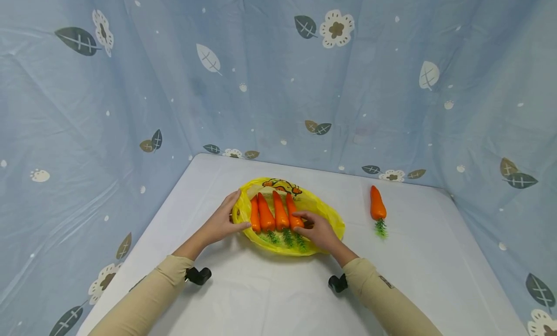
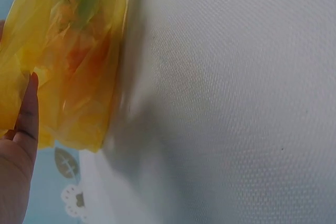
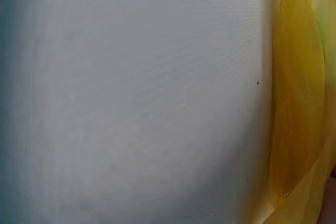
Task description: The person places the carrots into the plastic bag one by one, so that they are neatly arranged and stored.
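A yellow plastic bag (image 1: 328, 215) lies on the table with its mouth spread wide. Several orange toy carrots (image 1: 279, 212) with green tops sit side by side in it, tips pointing away. At the bag's left rim my left hand (image 1: 219, 224) holds the plastic, thumb toward the inside; the left wrist view shows that thumb (image 2: 29, 111) against the bag. My right hand (image 1: 319, 229) reaches over the right side, its thumb and fingers pinching the rightmost carrot (image 1: 291, 208). In the right wrist view, the bag's side (image 3: 296, 93) hides most of that hand.
One more toy carrot (image 1: 377, 204) lies on the white table (image 1: 417, 258), right of the bag, its green top toward me. A blue curtain (image 1: 270, 84) with leaf and flower prints stands around the table's back and sides.
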A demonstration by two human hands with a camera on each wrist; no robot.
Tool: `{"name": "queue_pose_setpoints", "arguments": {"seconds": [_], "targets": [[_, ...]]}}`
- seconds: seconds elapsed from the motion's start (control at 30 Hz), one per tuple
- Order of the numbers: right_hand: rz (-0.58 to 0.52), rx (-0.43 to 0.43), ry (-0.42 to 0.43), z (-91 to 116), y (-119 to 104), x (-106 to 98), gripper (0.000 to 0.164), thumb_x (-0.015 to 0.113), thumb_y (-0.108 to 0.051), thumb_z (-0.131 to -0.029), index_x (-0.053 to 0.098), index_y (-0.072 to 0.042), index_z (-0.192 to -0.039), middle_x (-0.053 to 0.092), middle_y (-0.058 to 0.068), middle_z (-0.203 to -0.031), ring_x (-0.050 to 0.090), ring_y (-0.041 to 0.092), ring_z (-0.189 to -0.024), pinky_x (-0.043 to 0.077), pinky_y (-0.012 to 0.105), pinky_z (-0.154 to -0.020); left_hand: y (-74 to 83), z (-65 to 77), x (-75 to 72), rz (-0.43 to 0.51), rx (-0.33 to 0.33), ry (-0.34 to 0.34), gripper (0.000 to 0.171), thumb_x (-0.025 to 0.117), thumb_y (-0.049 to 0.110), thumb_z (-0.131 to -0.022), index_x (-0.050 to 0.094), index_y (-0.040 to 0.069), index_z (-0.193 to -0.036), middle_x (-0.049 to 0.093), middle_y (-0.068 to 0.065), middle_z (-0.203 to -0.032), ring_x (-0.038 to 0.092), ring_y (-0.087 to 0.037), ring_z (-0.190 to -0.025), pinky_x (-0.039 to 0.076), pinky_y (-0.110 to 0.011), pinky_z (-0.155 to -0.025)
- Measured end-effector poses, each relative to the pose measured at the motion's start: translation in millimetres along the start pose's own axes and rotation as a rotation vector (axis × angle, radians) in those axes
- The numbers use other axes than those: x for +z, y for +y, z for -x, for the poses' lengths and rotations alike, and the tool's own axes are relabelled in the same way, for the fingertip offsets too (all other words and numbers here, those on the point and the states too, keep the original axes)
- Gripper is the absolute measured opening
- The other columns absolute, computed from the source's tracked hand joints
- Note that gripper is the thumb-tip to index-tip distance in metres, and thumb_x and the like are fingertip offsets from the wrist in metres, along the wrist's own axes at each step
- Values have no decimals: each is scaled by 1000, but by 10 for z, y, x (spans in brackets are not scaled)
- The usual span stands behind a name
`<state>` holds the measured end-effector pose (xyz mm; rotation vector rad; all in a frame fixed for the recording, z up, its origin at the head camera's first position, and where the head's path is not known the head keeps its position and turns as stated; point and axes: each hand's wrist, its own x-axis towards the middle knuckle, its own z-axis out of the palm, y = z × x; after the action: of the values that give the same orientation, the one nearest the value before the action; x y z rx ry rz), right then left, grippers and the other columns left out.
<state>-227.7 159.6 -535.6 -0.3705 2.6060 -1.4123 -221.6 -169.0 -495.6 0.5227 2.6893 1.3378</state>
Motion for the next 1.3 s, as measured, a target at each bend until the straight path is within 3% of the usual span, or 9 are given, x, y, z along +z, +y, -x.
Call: {"name": "queue_pose_setpoints", "arguments": {"seconds": [0.43,0.63,0.87,1.3], "targets": [[43,4,10,10,-28,28,43,76,-28,-93,66,-29,-134,63,6,-136,65,23,-111,56,42,-92,1,17,-18,-2,15,2,104,81,26,-87,14,0,-162,14,-21,-166,21,-43,-151,23,-59,-119],[66,18,30,30,-39,35,46,78,-28,-92,65,-30,-137,64,3,-134,64,21,-110,56,41,-91,2,14,-15,3,5,3,106,82,28,-87,14,1,-162,14,-20,-167,21,-41,-151,22,-57,-120],[83,9,64,59,-58,34,45,79,-29,-91,67,-30,-135,67,1,-121,61,17,-97,54,36,-81,14,26,-17,-10,4,6,106,82,28,-87,13,1,-163,15,-20,-167,20,-41,-152,21,-58,-120],[60,-48,109,105,-85,24,40,79,-23,-91,70,-25,-130,68,-3,-126,63,17,-103,57,36,-86,41,50,-19,-22,-2,5,104,81,28,-88,14,0,-162,14,-21,-167,20,-43,-151,21,-60,-120]]}}
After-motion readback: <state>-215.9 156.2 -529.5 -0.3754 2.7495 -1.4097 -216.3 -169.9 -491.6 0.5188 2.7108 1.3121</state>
